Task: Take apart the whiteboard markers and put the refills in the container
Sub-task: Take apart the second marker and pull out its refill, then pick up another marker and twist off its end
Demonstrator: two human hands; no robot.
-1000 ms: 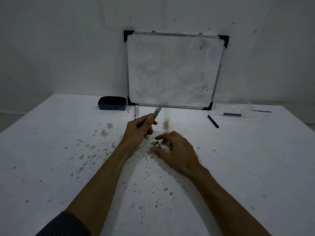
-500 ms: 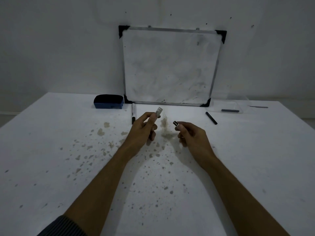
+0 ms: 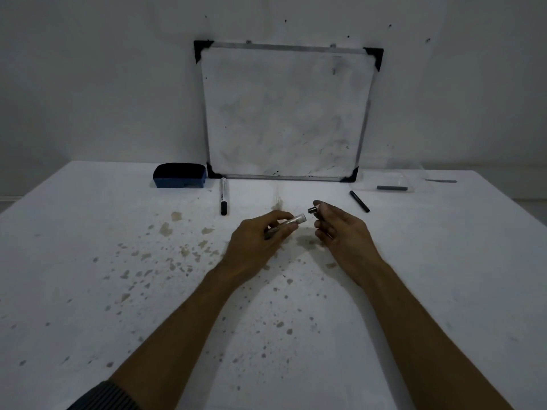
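Note:
My left hand (image 3: 260, 241) grips a whiteboard marker barrel (image 3: 296, 221), whose open end points up and right. My right hand (image 3: 340, 229) pinches a small dark end piece (image 3: 313, 209) just beyond that open end, a little apart from it. A whole marker (image 3: 224, 195) with a black cap lies on the table to the left. A black slim part (image 3: 359, 201) lies to the right. At the back right stands a clear container (image 3: 414, 177) with a dark refill (image 3: 391, 188) inside.
A whiteboard (image 3: 284, 113) leans on the wall at the back of the stained white table (image 3: 88, 261). A blue eraser (image 3: 179, 175) sits left of it. Another thin dark stick (image 3: 441, 181) lies far right near the table edge.
My right hand picked the small end piece off the table and lifted it toward the barrel. My left hand tilted the barrel lower, bringing its open end close to that piece.

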